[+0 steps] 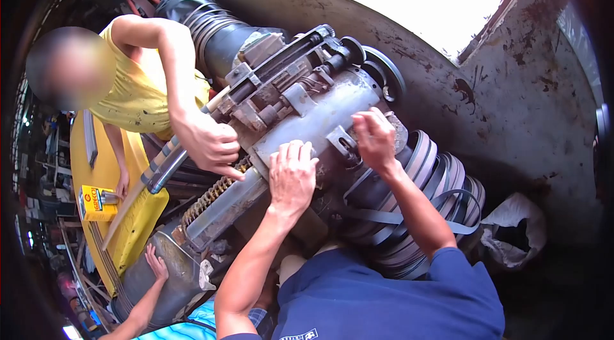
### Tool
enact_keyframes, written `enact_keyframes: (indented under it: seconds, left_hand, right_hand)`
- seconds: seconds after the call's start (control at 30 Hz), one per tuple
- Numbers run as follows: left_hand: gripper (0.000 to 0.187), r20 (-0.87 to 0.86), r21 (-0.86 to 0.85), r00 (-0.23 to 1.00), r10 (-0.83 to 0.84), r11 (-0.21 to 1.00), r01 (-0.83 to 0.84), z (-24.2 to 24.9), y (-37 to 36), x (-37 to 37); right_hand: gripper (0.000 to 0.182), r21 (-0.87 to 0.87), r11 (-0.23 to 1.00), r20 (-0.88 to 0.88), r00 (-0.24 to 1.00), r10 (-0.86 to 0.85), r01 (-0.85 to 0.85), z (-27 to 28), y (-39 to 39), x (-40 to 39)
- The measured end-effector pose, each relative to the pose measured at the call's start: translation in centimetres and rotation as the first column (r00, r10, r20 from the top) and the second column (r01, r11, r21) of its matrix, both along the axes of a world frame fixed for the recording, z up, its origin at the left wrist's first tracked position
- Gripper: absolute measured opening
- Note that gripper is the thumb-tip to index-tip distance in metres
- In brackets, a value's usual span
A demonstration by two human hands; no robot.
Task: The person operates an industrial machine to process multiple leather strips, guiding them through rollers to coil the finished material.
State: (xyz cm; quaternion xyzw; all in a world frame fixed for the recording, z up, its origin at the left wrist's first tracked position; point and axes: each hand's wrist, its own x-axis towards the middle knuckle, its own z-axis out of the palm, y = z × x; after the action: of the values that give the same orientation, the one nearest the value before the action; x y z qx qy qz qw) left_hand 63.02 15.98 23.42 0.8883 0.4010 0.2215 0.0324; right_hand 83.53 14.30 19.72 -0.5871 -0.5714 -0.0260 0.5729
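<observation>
A rusty steel wall (511,84) fills the upper right. At centre frame, the left hand (291,177) lies flat, fingers spread, on the grey machine housing (320,113); the right hand (374,139) seemingly pinches its bracket (342,142).

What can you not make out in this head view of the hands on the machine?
- Left hand: palm lies flat on the machine, so what is under it is hidden.
- Right hand: fingertips curl over a bracket, grip unclear.
- Yellow box: label too small.
- Co-worker's hand: fingertips hidden behind the chain.

Both hands (292,177) (374,139) on engine (307,110), chain (208,196) left.
</observation>
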Motion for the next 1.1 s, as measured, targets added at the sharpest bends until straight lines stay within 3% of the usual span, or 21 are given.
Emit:
enact_keyframes:
  seconds: [0.1,0.23,0.3,0.43,0.5,0.6,0.63,0.73,0.77,0.83,0.9,1.03,1.1]
  left_hand:
    - [0.045,-0.003,0.031,0.998,0.062,0.998,-0.062,-0.5,-1.5,0.5]
    - [0.058,-0.031,0.068,0.994,0.106,0.992,-0.104,-1.4,-2.6,0.6]
    - [0.059,-0.011,0.004,0.993,0.113,0.994,-0.113,-1.6,-2.7,0.8]
    - [0.066,-0.044,0.089,0.992,0.118,0.989,-0.114,-2.6,-2.8,0.9]
    - [0.067,-0.026,0.017,0.994,0.109,0.994,-0.109,-2.7,-2.8,1.0]
    - [0.069,-0.047,0.06,0.992,0.113,0.992,-0.111,-3.0,-2.9,0.8]
    - [0.069,-0.063,0.065,0.99,0.127,0.99,-0.123,-3.2,-3.0,0.9]
    - [0.07,-0.072,0.082,0.989,0.132,0.989,-0.126,-4.0,-3.0,1.1]
    - [0.07,-0.075,0.084,0.988,0.134,0.988,-0.128,-4.3,-2.9,1.2]
    - [0.07,-0.059,0.095,0.988,0.139,0.986,-0.133,-4.5,-2.9,1.3]
    - [0.07,-0.067,0.103,0.988,0.142,0.986,-0.135,-4.6,-3.0,1.2]
    - [0.069,-0.096,0.133,0.986,0.136,0.983,-0.123,-4.5,-3.0,1.1]
    - [0.068,-0.066,0.126,0.989,0.132,0.984,-0.123,-4.5,-3.0,0.9]
  right_hand:
    - [0.015,-0.155,0.967,0.289,0.927,0.238,-0.2,1.2,2.3,-2.6]
    - [0.026,-0.312,0.931,0.467,0.823,0.324,-0.19,1.6,3.5,-3.3]
    - [0.027,-0.315,0.93,0.487,0.809,0.329,-0.189,1.5,3.3,-3.7]
    - [0.027,-0.211,0.968,0.481,0.847,0.225,-0.137,0.4,3.6,-3.5]
    - [0.026,-0.208,0.967,0.48,0.846,0.231,-0.146,0.4,3.3,-3.4]
    - [0.025,-0.066,0.998,0.44,0.897,0.045,-0.018,-1.1,2.8,-3.3]
    - [0.024,-0.083,0.997,0.333,0.943,0.018,0.011,-1.7,2.3,-3.4]
    - [0.028,0.009,0.985,0.282,0.944,-0.169,0.173,-3.1,-1.6,-4.0]
    - [0.03,-0.02,0.972,0.253,0.942,-0.22,0.232,-3.4,-3.2,-4.4]
    - [0.038,-0.263,0.933,0.183,0.962,-0.203,0.247,-4.4,-6.0,-4.7]
    - [0.045,-0.339,0.917,0.157,0.974,-0.164,0.209,-4.9,-7.0,-5.5]
    - [0.055,-0.456,0.881,0.087,0.992,-0.095,0.125,-5.2,-6.8,-5.6]
    - [0.05,-0.405,0.908,0.067,0.994,-0.083,0.103,-5.9,-6.6,-5.4]
